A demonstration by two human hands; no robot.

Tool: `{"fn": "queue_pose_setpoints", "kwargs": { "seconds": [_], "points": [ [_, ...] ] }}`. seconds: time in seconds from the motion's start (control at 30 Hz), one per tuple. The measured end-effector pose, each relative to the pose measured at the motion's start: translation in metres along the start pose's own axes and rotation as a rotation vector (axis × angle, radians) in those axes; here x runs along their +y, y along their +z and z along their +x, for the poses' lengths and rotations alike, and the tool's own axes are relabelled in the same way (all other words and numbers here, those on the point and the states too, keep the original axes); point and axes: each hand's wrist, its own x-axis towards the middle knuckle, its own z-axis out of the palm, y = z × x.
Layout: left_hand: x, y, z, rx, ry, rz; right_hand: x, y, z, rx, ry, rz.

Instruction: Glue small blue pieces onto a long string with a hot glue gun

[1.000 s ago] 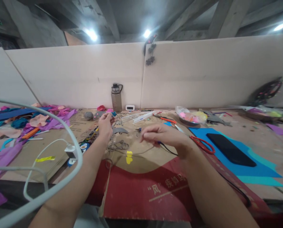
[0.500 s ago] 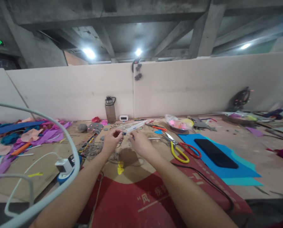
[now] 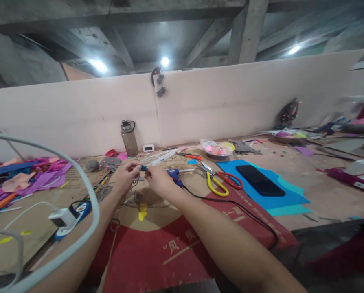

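Note:
Over the cardboard, my left hand (image 3: 127, 176) pinches a small dark blue piece (image 3: 143, 167), perhaps felt, between thumb and fingers. My right hand (image 3: 156, 178) is closed close against the same piece from the other side; its fingertips are partly hidden. A thin grey cord (image 3: 136, 182) hangs by the left fingers. Just right of my right hand lies a blue glue gun (image 3: 176, 177). Below the hands, yellow cut-outs (image 3: 142, 211) rest on the cardboard, and tangled grey cord (image 3: 105, 191) lies beside the left wrist.
Scissors (image 3: 216, 179) with yellow and red handles lie near a black phone (image 3: 259, 180) on blue sheets (image 3: 287, 199). A bottle (image 3: 129, 139) stands at the back. Coloured scraps (image 3: 23, 179) cover the left side. A thick pale cable (image 3: 92, 195) arcs across the left foreground.
The camera view has swung right, so things appear further left. The blue glue gun, hidden before, now shows beside my right forearm. My hands stay close together around the small blue piece.

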Motion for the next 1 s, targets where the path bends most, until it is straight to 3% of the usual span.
{"fn": "queue_pose_setpoints", "kwargs": {
  "seconds": [0.27, 0.6, 1.0],
  "points": [
    [0.000, 0.006, -0.001, -0.019, -0.029, -0.118, 0.000, -0.003, -0.004, 0.131, -0.027, 0.152],
    [0.008, 0.004, -0.005, -0.179, -0.065, -0.044, 0.003, -0.010, -0.008, 0.130, -0.077, 0.095],
    [0.008, 0.000, -0.002, -0.255, -0.227, -0.084, 0.006, -0.009, -0.010, 0.124, -0.115, 0.029]
  ]
}}
